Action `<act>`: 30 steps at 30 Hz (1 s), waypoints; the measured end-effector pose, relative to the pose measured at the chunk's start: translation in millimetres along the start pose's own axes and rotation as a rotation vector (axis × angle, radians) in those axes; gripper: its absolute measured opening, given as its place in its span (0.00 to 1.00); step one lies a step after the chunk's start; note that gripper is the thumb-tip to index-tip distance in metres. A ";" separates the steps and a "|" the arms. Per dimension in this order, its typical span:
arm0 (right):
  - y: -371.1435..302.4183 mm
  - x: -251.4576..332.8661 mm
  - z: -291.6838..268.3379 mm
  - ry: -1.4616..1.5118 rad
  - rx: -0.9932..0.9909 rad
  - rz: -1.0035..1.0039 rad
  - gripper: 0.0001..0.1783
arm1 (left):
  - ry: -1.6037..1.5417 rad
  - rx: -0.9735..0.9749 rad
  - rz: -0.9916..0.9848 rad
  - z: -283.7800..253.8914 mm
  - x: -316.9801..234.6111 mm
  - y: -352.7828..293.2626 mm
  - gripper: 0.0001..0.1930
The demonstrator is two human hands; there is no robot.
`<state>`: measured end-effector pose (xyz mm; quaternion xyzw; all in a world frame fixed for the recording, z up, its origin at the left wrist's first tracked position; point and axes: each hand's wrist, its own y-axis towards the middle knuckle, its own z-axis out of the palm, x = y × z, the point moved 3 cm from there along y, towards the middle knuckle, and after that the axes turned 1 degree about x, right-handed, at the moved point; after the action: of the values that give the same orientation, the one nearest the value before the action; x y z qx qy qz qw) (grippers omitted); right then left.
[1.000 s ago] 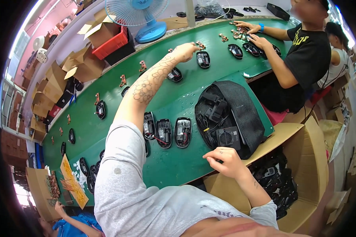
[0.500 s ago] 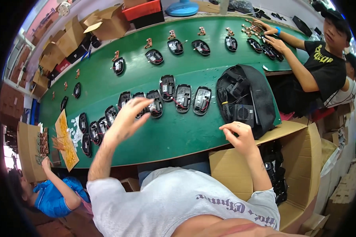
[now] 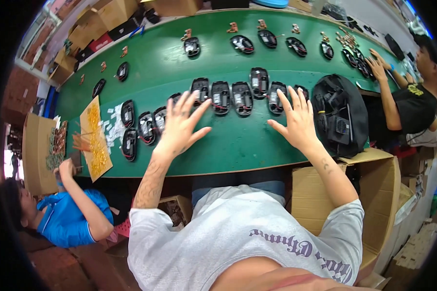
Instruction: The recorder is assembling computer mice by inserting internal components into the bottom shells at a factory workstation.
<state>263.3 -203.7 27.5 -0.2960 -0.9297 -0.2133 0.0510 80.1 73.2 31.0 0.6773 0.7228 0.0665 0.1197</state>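
"Report the worktop (image 3: 238, 150) and its largest item."

"From my remote station I see a green surface; the black bag (image 3: 357, 109) lies open toward its right end."

"State both hands."

"I read the left hand (image 3: 182, 126) as spread, thumb apart. The right hand (image 3: 298, 121) is likewise spread, near the bag. I cannot tell whether either makes contact."

"Locate the smaller parts."

"Black oval shells (image 3: 242, 98) lie in a near row by my fingertips and a far row; copper-coloured components (image 3: 233, 27) lie behind the latter."
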 end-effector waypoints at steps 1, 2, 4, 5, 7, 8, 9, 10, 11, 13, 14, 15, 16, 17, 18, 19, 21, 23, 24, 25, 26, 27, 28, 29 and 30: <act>6.5 3.0 11.6 -0.074 -0.005 -0.003 0.38 | 0.039 0.025 0.062 9.4 -0.3 7.4 0.35; 11.3 6.4 20.6 -0.149 -0.012 -0.005 0.42 | 0.077 0.050 0.125 15.7 -1.0 14.1 0.36; 19.3 5.6 32.5 -0.139 -0.018 -0.021 0.42 | 0.088 0.046 0.129 21.8 2.1 27.8 0.36; 20.1 2.4 36.0 -0.133 -0.018 -0.020 0.42 | 0.090 0.051 0.147 24.3 1.5 32.7 0.37; 18.9 -7.4 41.5 -0.130 -0.017 -0.016 0.42 | 0.089 0.056 0.169 29.3 -4.8 42.0 0.37; 18.4 -13.7 45.4 -0.143 0.006 -0.028 0.43 | 0.072 0.098 0.148 32.9 -8.3 46.7 0.37; 21.1 -18.2 46.7 -0.157 0.027 -0.041 0.43 | 0.056 0.138 0.127 36.0 -10.2 52.3 0.37; 23.6 -22.1 47.3 -0.171 0.048 -0.054 0.43 | 0.041 0.177 0.106 39.1 -10.7 56.7 0.37; 25.0 -26.1 47.3 -0.173 0.047 -0.057 0.43 | 0.041 0.174 0.104 42.3 -10.5 59.8 0.37; 26.4 -32.2 47.2 -0.100 0.035 -0.090 0.41 | 0.034 0.178 0.118 52.2 -9.7 63.9 0.36; 26.5 -34.1 47.2 -0.061 0.030 -0.102 0.40 | 0.030 0.183 0.127 54.7 -10.4 65.8 0.36; 27.5 -36.6 47.7 -0.059 0.032 -0.104 0.40 | 0.030 0.185 0.125 56.5 -10.7 67.8 0.36; 29.0 -39.4 47.7 -0.052 0.008 -0.094 0.39 | 0.036 0.180 0.125 58.2 -10.9 69.8 0.35; 30.4 -41.9 48.0 -0.044 -0.017 -0.084 0.37 | 0.042 0.175 0.125 59.8 -11.1 71.2 0.35; 31.3 -43.4 48.5 -0.036 -0.040 -0.075 0.36 | 0.048 0.171 0.125 61.0 -11.7 71.5 0.35; 31.8 -44.1 49.1 -0.033 -0.039 -0.074 0.36 | 0.048 0.174 0.124 61.8 -13.0 72.0 0.35; 32.8 -44.2 48.5 -0.029 -0.051 -0.057 0.33 | 0.031 0.170 0.114 62.3 -17.4 70.0 0.36; 33.9 -44.8 49.1 -0.027 -0.057 -0.044 0.32 | 0.022 0.171 0.112 62.3 -22.8 67.2 0.37; 35.1 -45.9 49.4 -0.042 -0.077 -0.052 0.32 | 0.072 0.145 0.099 54.3 -28.6 66.3 0.38; 36.0 -47.0 49.5 -0.058 -0.098 -0.059 0.32 | 0.122 0.118 0.087 45.9 -34.7 65.9 0.39; 36.5 -46.2 48.8 -0.073 -0.119 -0.068 0.33 | 0.173 0.089 0.073 40.1 -38.7 65.6 0.41; 35.0 -44.5 47.6 -0.073 -0.119 -0.064 0.33 | 0.173 0.091 0.077 39.5 -44.4 67.1 0.41; 32.8 -42.7 45.0 -0.068 -0.132 -0.040 0.33 | 0.120 0.090 0.086 39.9 -53.0 70.6 0.42; 32.4 -41.3 42.2 -0.064 -0.147 -0.020 0.34 | 0.067 0.085 0.093 41.3 -61.2 75.9 0.43; 32.5 -41.1 39.3 -0.061 -0.162 0.001 0.35 | 0.013 0.080 0.101 43.0 -68.1 81.3 0.45</act>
<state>316.8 -184.9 -5.2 -0.3061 -0.9103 -0.2786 -0.0016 173.3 8.6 16.3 0.7169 0.6905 0.0479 0.0840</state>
